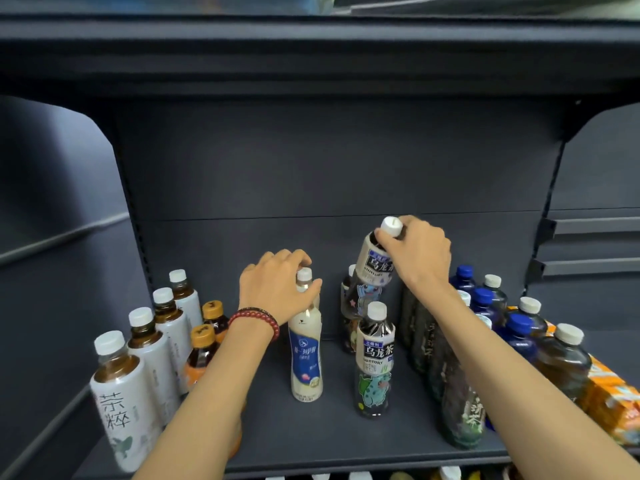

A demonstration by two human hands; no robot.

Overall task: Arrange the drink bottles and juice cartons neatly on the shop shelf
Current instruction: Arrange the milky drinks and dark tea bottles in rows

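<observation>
My left hand (273, 285) grips the neck of a cream milk-tea bottle (306, 355) with a blue label, standing upright on the dark shelf (311, 438). My right hand (419, 254) holds an oolong tea bottle (372, 268) by its white cap, lifted and tilted above the shelf. Below it stands another oolong tea bottle (374, 362) with a green cartoon label, and a further one is partly hidden behind the lifted bottle.
A row of white-labelled tea bottles (124, 389) and orange-capped bottles (202, 348) fills the left. Dark tea bottles (457, 403), blue-capped bottles (485, 303) and orange juice cartons (609, 400) line the right. Shelf brackets flank both sides; another shelf sits overhead.
</observation>
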